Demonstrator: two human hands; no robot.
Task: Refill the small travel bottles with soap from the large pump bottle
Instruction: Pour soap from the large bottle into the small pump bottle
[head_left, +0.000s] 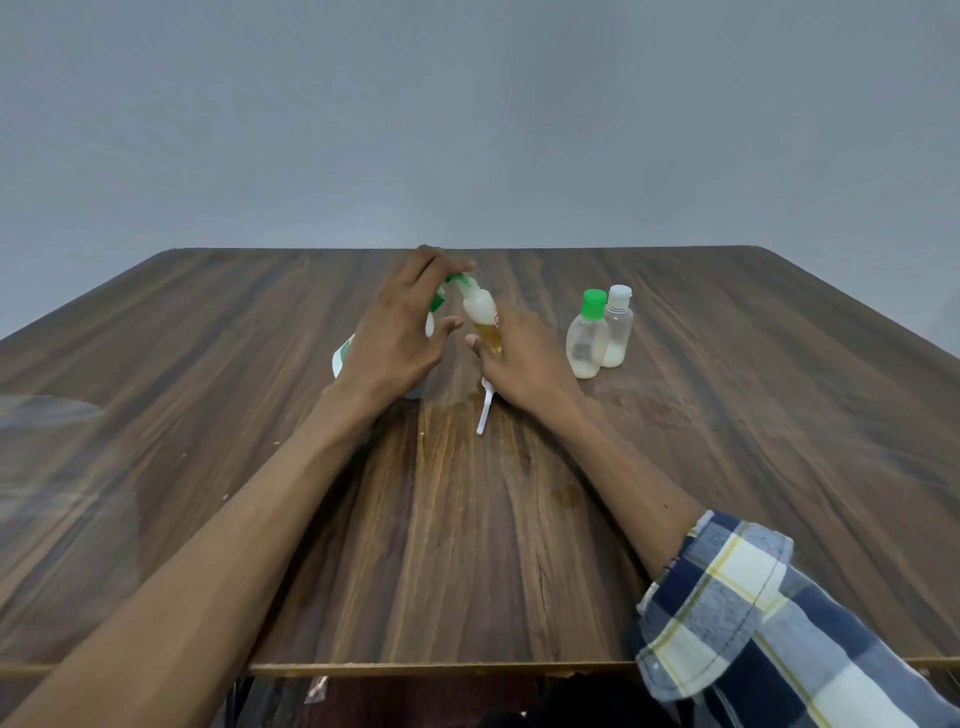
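Wooden table (467, 545): your left hand (400, 332) presses flat-fingered on the pump bottle (345, 358); your right hand (524, 358) grips a travel bottle (480, 312) at its three o'clock.

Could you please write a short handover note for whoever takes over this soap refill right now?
Left hand rests on the pump bottle, fingers over its green pump head.
Right hand holds a small uncapped bottle tilted under the nozzle; it shows amber liquid below, white soap above.
Two capped bottles stand to the right, each with a little white soap at the bottom.
A white piece lies by the right hand.
Left: finish filling, cap it.
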